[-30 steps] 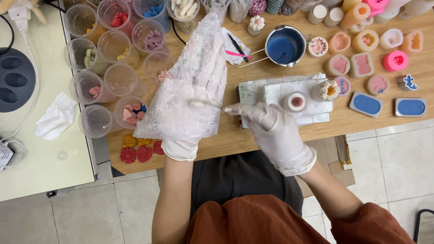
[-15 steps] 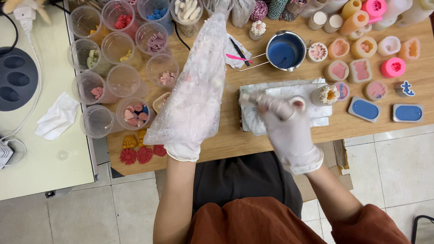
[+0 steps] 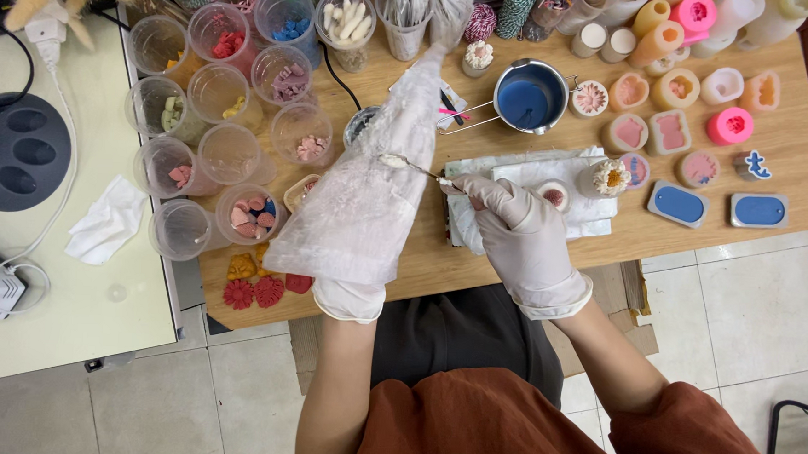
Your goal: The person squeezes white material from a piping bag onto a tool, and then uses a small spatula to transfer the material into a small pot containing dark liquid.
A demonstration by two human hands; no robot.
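1. Spanning most of the view, a wooden surface [image 3: 777,145] carries craft supplies; a pale side table [image 3: 78,293] with a dark round appliance [image 3: 12,147] stands to its left.
2. Plastic piping bag [image 3: 369,188]: a crinkled translucent cone lying over the left hand [image 3: 350,293], tip pointing away from the person toward the back of the surface. The left fingers are hidden under the bag, so their state cannot be told. Compared with a second ago, the bag has narrowed and swung slightly rightward.
3. Right hand [image 3: 523,247]: gloved, fingers pinching the handle of a small spoon [image 3: 412,167]. Half a second ago this hand was over the white cloth [image 3: 598,219]; the spoon bowl now rests against the bag's side, carrying a pale lump, probably a fresh portion being loaded.
4. Clear plastic cups [image 3: 231,89]: clustered left of the bag, holding coloured wax shapes.
5. Metal melting pot [image 3: 531,94]: filled with blue wax, behind the cloth.
6. Silicone moulds [image 3: 682,200]: pink, orange and blue, ranged along the right.
7. Red wax flowers [image 3: 253,288]: at the near edge.
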